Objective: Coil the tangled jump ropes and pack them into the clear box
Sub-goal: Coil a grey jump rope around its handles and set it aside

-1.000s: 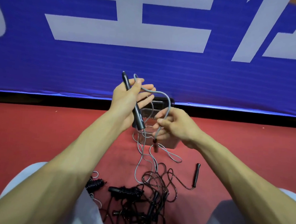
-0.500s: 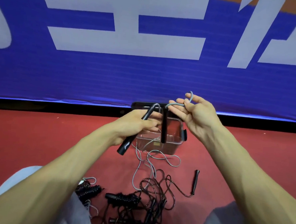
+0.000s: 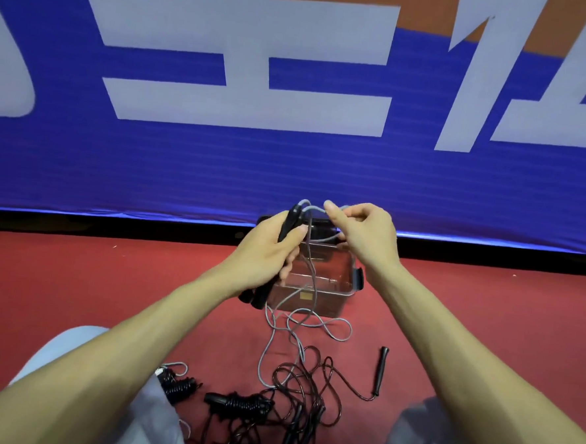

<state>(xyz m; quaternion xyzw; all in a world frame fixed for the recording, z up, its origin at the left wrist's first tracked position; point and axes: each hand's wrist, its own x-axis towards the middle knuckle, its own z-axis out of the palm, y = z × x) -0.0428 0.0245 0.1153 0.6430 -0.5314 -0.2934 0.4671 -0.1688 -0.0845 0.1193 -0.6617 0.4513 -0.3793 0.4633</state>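
Barely started tbh: left hand (image 3: 262, 251) grips the grey rope's (image 3: 270, 344) black handles (image 3: 288, 221), right hand (image 3: 362, 236) pinches a loop of it above the clear box (image 3: 347, 293), which looks unpacked, and the black ropes (image 3: 295, 393) lie tangled on the floor (image 3: 108, 296).

Red floor (image 3: 108, 296); blue banner (image 3: 219, 169) w/ white lettering behind
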